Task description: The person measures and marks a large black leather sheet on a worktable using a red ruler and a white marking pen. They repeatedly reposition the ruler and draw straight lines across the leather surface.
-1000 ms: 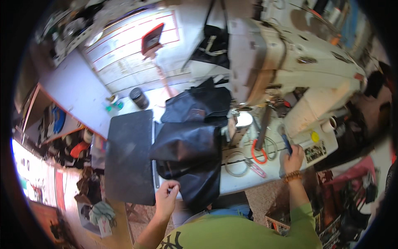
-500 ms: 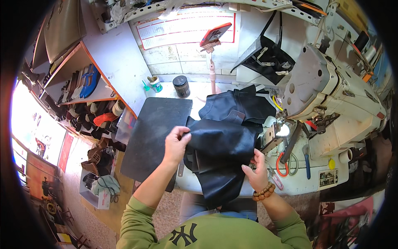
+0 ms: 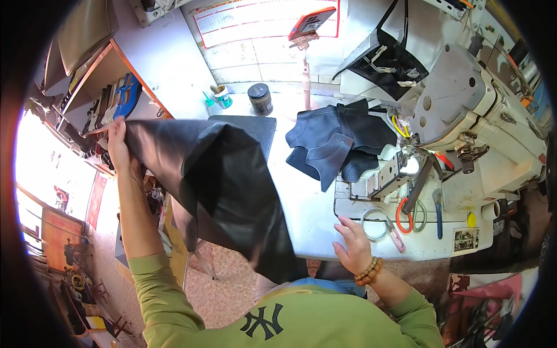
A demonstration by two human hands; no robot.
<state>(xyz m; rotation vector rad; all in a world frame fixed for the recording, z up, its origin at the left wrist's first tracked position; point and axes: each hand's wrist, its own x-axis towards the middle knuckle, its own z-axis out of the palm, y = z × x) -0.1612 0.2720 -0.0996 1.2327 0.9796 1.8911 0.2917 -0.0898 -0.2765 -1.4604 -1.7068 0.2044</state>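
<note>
My left hand [image 3: 120, 149] is raised at the left, its fingers closed on the corner of a large sheet of black leather [image 3: 232, 180]. The sheet hangs in folds from there to the table's front edge and covers most of a dark flat board [image 3: 255, 129]. Over the front of the white table, my right hand [image 3: 352, 246] holds nothing, fingers apart, a beaded bracelet on its wrist. Just beyond it lie a pair of pink-handled scissors [image 3: 397, 239] and a pale ring [image 3: 376, 225]. Cut black leather pieces [image 3: 331, 152] lie in a pile farther back.
A sewing machine [image 3: 464, 110] fills the right side, with orange-handled scissors [image 3: 402, 214] and a blue-handled tool [image 3: 438, 220] near it. A dark jar [image 3: 260, 100] and a small green-white tin [image 3: 222, 97] stand at the back. Shoes fill the shelf [image 3: 145, 110] at left.
My left hand has swung left and up, pulling the black leather sheet off the cut pieces. My right hand has let go of it and stays near the table's front.
</note>
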